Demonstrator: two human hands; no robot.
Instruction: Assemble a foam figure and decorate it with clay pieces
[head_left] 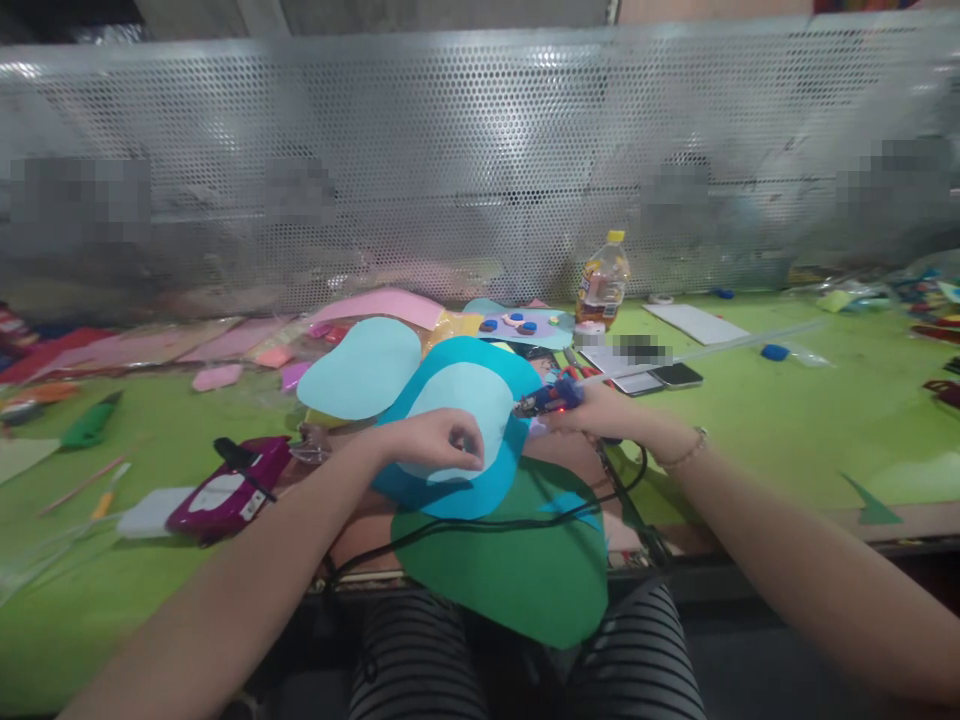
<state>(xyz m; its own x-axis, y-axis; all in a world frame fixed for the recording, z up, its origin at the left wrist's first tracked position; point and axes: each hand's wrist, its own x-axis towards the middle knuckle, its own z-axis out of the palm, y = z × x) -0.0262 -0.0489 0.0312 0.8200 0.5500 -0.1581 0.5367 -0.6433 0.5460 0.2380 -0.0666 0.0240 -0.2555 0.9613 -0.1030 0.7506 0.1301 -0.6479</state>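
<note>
My right hand (604, 412) grips a blue hot glue gun (551, 397), its nozzle pointing left at the edge of a pale blue cut-out shape (491, 405). A long clear glue stick (720, 345) runs out behind the gun. The pale shape lies on a larger bright blue cut-out (442, 502). Above the pale shape, my left hand (439, 440) is closed with fingertips curled together; what they hold, if anything, is hidden. Nearer my lap, a dark green cut-out (510, 580) overhangs the table edge, under a black cord (480, 525).
Another light blue cut-out (364, 370) lies behind my left hand. A purple device (229, 490) and a green-handled cutter (90, 422) are on the left. Behind the gun stand a drink bottle (604, 280) and a phone (679, 375). A perforated metal screen (480, 150) closes off the back.
</note>
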